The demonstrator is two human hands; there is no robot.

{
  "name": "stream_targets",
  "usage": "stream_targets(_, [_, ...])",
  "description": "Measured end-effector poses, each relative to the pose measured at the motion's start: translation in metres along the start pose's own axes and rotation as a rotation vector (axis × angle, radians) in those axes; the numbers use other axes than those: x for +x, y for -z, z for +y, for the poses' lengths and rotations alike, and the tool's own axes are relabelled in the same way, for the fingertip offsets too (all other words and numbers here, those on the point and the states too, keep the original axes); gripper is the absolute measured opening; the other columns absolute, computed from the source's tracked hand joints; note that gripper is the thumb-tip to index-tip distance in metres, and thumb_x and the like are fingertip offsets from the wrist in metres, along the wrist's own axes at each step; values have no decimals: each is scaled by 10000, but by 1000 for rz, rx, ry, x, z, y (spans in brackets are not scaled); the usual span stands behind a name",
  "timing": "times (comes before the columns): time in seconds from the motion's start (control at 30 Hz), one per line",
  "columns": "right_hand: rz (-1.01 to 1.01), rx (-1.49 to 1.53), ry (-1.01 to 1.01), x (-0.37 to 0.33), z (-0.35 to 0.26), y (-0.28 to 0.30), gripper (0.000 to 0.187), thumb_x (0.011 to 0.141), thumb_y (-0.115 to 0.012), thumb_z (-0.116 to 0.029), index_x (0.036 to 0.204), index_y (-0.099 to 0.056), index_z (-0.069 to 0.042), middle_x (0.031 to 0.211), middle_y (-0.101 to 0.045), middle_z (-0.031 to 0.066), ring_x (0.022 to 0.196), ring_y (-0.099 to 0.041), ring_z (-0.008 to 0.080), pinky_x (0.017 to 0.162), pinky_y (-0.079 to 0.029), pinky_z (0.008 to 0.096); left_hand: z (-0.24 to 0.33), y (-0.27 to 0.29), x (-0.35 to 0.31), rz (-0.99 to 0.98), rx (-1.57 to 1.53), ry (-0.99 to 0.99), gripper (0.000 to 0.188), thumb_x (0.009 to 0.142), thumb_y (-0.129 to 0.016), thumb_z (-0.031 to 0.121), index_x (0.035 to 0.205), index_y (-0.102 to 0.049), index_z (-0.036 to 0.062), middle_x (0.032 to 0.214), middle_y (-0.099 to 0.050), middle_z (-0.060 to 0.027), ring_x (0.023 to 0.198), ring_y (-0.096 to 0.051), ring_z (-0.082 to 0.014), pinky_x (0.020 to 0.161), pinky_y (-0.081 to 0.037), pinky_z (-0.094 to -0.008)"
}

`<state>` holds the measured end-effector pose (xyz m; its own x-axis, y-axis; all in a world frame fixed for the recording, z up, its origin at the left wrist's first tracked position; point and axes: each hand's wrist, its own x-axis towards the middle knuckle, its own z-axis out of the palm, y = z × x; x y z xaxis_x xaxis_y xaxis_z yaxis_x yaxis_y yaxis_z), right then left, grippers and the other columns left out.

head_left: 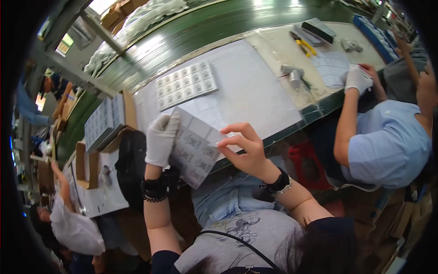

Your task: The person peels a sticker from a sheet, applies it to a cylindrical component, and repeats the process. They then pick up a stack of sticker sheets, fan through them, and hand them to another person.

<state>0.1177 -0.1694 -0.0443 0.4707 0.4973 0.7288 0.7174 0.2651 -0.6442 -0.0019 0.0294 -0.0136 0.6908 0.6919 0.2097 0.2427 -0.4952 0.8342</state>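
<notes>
My left hand (160,139), in a white glove, grips the left edge of a sheet of labels (191,148). The sheet is grey-white with rows of printed square codes, tilted above the table's near edge. A blank strip without labels crosses its upper part. My right hand (246,148) is bare and pinches a small pale sticker (217,143) at the sheet's right edge. Whether the sticker is fully off the sheet I cannot tell. Beyond my hands, a block of small white boxes (187,85), each with a printed label, lies in rows on the white table (255,86).
At left, labelled boxes (101,121) stand by an open carton (86,166). A green conveyor belt (191,29) runs behind the table. To the right are yellow-handled pliers (301,44), grey cylindrical parts (294,76) and a co-worker's gloved hand (358,80). A red stool (308,166) stands below.
</notes>
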Motion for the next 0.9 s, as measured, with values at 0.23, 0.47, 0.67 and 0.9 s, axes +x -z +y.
stream_targets(0.23, [229,-247,-126,28,30,57,499,683,-679,-29,1150,-518,-99,952,-501,104,781,-489,185,675,-426,276,-36,-12,33,97,357,-101,298,846,-600,234,1012,-541,-6,869,-578,-61,794,-532,-135,698,-433,-261])
stream_targets(0.47, [-14,-1001,-434,54,140,126,833,722,-675,-148,1396,-184,-154,895,-512,127,709,-485,232,661,-442,345,1,-14,4,102,475,-301,393,801,-620,253,1101,-497,30,1047,-547,-162,936,-554,-322,812,-440,-380])
stream_targets(0.67, [-8,-875,-499,50,148,121,843,764,-645,-122,1411,-105,-143,899,-547,140,729,-526,215,650,-455,327,29,-22,-15,35,255,-328,393,784,-640,232,1090,-504,28,1065,-539,-181,958,-555,-306,806,-447,-368])
stream_targets(0.9, [-29,528,-430,30,39,39,829,816,-559,-4,1408,9,-124,1010,-550,143,885,-548,158,758,-443,270,36,-56,-32,-344,-111,-145,493,778,-663,260,1155,-471,8,1048,-566,-138,921,-580,-224,783,-466,-338])
